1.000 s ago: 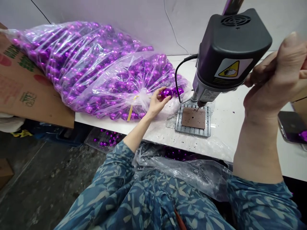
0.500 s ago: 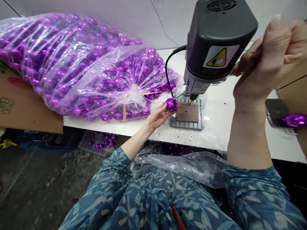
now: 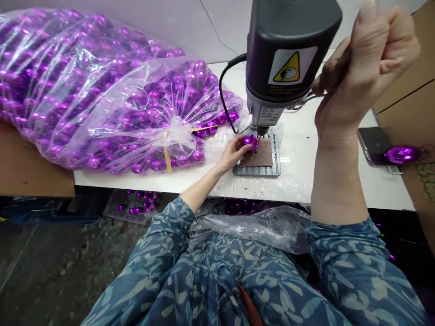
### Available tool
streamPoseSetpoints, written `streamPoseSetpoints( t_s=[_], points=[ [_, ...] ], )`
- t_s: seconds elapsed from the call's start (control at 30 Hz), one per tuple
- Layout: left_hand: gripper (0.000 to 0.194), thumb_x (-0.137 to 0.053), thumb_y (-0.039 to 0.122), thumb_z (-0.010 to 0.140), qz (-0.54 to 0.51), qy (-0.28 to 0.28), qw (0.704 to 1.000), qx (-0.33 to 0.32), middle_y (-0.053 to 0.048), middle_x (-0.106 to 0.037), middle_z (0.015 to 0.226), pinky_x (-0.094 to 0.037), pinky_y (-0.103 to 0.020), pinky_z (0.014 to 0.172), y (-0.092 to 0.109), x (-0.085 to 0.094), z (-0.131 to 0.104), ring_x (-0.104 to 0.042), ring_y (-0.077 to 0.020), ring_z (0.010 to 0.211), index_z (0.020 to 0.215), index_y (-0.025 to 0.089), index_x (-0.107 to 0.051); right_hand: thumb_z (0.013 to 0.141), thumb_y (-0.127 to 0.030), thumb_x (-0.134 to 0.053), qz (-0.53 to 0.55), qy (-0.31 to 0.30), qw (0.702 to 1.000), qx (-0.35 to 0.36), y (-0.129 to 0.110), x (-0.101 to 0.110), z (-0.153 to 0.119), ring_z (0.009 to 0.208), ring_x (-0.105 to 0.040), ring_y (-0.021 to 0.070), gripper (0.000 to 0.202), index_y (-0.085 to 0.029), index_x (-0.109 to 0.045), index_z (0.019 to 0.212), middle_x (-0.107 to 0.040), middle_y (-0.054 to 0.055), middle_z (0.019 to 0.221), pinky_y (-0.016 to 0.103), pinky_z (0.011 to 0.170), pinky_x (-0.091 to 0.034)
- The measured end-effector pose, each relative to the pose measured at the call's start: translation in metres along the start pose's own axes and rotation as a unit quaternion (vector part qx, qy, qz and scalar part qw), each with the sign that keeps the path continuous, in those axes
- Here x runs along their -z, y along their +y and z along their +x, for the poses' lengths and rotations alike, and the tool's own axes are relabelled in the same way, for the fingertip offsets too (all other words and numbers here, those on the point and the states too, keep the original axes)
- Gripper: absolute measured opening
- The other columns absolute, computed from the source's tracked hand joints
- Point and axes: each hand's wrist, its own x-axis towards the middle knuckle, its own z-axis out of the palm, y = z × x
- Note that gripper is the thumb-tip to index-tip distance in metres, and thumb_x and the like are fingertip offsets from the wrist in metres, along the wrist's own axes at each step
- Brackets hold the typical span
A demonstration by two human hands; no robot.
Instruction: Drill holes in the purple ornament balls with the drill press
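Observation:
My left hand [image 3: 234,153] is closed on a shiny purple faceted ball [image 3: 250,142], held beside the drill bit at the left part of a brown board [image 3: 265,156]. That board lies on the grey slotted base [image 3: 277,167] of a small drill press [image 3: 288,27]. Raised to the right of the motor housing, my right hand [image 3: 374,68] is wrapped round the press's feed handle, most of which the fingers hide. Dark shavings are scattered over the board and base.
A big clear bag of purple balls [image 3: 112,99] fills the table's left side, tied with yellow ribbon. On the right lie a phone [image 3: 373,145] and another purple ball [image 3: 403,154]. Cardboard [image 3: 408,90] stands at the far right. Clear plastic [image 3: 251,226] covers my lap.
My left hand has brought the purple ball rightward from beside the base to the drill bit. The hand has turned palm down. My right hand stays on the handle; the view has shifted slightly.

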Motion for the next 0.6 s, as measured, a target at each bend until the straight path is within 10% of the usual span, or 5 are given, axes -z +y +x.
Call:
streamPoseSetpoints(
  t_s=[0.47,0.6],
  points=[
    [0.06,-0.098,0.041,0.095,0.233,0.01,0.969,-0.088,-0.016,-0.075,0.155,-0.047,-0.066,0.14,-0.004,-0.017,-0.014,-0.052,-0.0423,0.17,0.147,0.026,-0.073,0.087,-0.082,-0.063,0.017,-0.041,0.999,0.021,-0.006,0.003,-0.002,0.043,-0.036,-0.0017,0.075,-0.021,-0.022,0.073,-0.026,-0.01,0.052,0.018,0.044,-0.023],
    [0.059,-0.093,0.042,0.1,0.147,-0.031,0.984,-0.099,-0.014,-0.077,0.152,-0.06,-0.062,0.129,-0.018,-0.021,-0.012,-0.073,-0.0354,0.148,0.15,0.028,-0.066,0.089,-0.079,-0.063,0.027,-0.05,0.998,0.024,-0.006,0.003,-0.002,0.043,-0.035,-0.0017,0.072,-0.022,-0.023,0.074,-0.027,-0.01,0.053,0.018,0.044,-0.024]
  ],
)
